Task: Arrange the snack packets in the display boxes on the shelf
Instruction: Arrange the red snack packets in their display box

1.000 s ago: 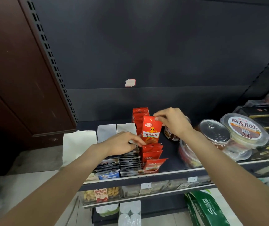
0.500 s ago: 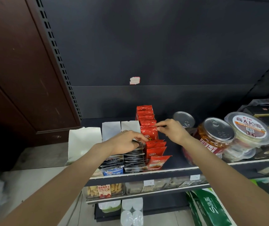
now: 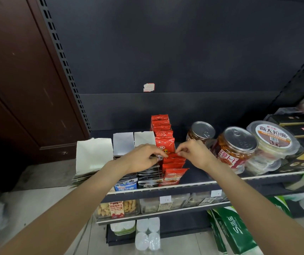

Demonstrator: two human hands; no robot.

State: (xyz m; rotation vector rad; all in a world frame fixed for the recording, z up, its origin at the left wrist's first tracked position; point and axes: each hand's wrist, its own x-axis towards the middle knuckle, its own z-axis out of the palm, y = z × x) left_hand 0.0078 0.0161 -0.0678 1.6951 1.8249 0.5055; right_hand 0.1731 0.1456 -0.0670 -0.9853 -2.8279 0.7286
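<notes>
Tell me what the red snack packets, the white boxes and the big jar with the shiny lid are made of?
The red snack packets look like thin glossy plastic film: they crinkle and catch the light. The white boxes seem to be matte folded cardboard, with flat panels and creased corners. The big jar looks like clear plastic, since its contents show through, though it might be glass. Its lid looks like metal with a pull tab.
</notes>
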